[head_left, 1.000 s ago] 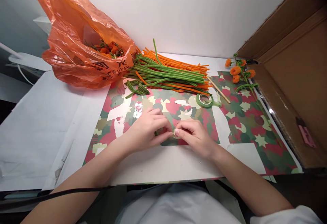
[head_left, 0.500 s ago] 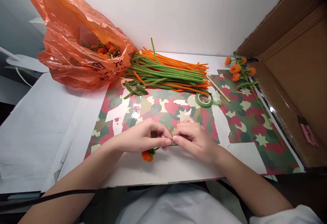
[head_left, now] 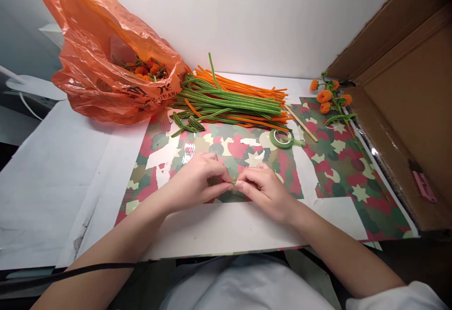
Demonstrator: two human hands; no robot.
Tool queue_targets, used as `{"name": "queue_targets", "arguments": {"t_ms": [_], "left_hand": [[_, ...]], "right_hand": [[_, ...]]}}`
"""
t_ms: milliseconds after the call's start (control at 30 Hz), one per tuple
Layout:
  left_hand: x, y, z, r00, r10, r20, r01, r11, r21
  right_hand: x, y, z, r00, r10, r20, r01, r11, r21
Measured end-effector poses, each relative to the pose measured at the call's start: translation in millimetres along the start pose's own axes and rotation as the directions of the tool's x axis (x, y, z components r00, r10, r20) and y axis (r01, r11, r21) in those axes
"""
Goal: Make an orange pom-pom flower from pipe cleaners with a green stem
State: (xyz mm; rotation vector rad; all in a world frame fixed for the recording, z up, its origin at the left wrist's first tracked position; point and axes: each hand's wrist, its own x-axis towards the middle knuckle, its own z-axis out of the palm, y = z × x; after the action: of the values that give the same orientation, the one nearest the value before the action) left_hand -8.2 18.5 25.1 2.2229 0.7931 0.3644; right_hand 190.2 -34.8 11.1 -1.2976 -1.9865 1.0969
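Note:
Near the front middle of the patterned table sheet, my left hand pinches one end of a thin greenish strand. My right hand closes its thumb and fingers on the strand's other end, with the fingertips of both hands almost touching. The orange flower is not visible now. Behind my hands lie green pipe cleaners and orange pipe cleaners. A roll of green tape is beyond my right hand, beside a thin wooden stick.
An orange plastic bag holding orange flowers stands at the back left. A stem with several orange flowers lies at the back right, beside a cardboard box. A pink cutter rests in the box. Folded green pieces lie left of centre.
Both hands have moved slightly up and away from the body, the left one turning. The orange flower that hung below my left hand is out of sight.

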Motion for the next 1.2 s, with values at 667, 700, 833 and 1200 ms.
{"name": "queue_targets", "arguments": {"t_ms": [667, 700, 833, 1200], "left_hand": [[-2, 4, 2.3, 0.967, -0.168, 0.19, 0.238, 0.858, -0.455], [-3, 4, 1.1, 0.953, -0.173, 0.248, 0.281, 0.812, -0.511], [-4, 0, -0.5, 0.908, -0.135, 0.398, 0.384, 0.647, -0.658], [-3, -2, 2.0, 0.874, -0.069, 0.481, 0.453, 0.471, -0.757]], "right_hand": [[-3, 2, -3, 0.982, -0.157, -0.101, 0.154, 0.987, -0.036], [-3, 2, -4, 0.98, -0.178, -0.086, 0.176, 0.984, -0.032], [-4, 2, -5, 0.965, -0.258, -0.053, 0.256, 0.966, -0.036], [-6, 1, 2, 0.922, -0.356, -0.155, 0.337, 0.932, -0.132]]}}
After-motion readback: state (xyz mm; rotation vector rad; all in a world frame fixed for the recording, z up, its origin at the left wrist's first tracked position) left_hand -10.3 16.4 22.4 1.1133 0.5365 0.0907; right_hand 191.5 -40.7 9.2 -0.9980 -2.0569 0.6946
